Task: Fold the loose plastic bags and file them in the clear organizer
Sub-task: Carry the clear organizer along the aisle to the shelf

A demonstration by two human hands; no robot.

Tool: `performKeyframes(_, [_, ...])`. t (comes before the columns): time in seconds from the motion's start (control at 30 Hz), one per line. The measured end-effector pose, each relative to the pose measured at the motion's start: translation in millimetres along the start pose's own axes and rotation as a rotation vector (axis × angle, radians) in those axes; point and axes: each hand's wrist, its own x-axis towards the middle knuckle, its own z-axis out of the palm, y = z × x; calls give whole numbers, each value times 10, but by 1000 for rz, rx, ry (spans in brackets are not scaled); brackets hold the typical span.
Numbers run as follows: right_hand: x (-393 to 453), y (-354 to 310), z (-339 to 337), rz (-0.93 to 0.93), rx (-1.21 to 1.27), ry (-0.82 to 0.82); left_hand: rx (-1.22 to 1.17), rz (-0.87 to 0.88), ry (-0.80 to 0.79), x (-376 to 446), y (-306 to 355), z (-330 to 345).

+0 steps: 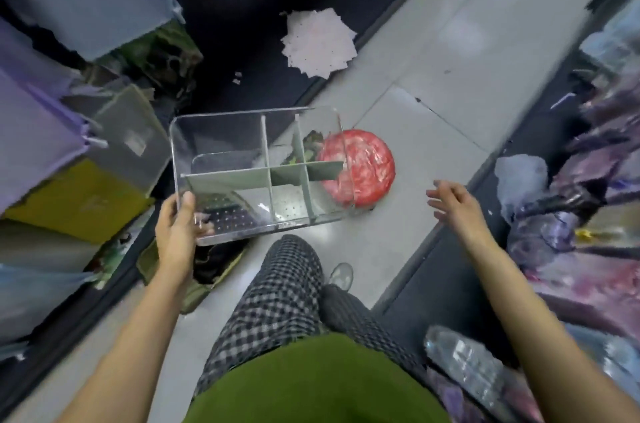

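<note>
My left hand [177,231] grips the near left corner of the clear organizer [221,135], holding it above the floor with its open top tilted towards me. Grey dividers [263,176] split it into several compartments, and no bags are inside. My right hand [453,202] hovers to the right of it, fingers spread, holding nothing. A pile of loose plastic bags [526,180] lies at the right edge of the aisle, beyond my right hand. A stack of white perforated bags [318,41] lies further ahead on the dark mat.
A red round stool [367,166] stands on the grey tiled floor right behind the organizer. Stacked boxes and purple and yellow bags [52,145] crowd the left side. More bagged goods [595,249] and a plastic bottle [464,363] lie on the right. My checked-trousered leg [277,301] reaches forward.
</note>
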Motion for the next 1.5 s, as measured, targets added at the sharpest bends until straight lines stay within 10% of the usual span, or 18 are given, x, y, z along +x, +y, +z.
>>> performKeyframes(0.8, [4156, -2742, 1359, -154, -291, -300, -96, -191, 293, 3014, 666, 1934])
performKeyframes(1.13, [6258, -2516, 2602, -156, -639, -731, -331, -349, 604, 3949, -247, 2879])
performKeyframes(1.5, [7255, -774, 4689, 34, -938, -1141, -492, -382, 720, 5299, -2335, 2988])
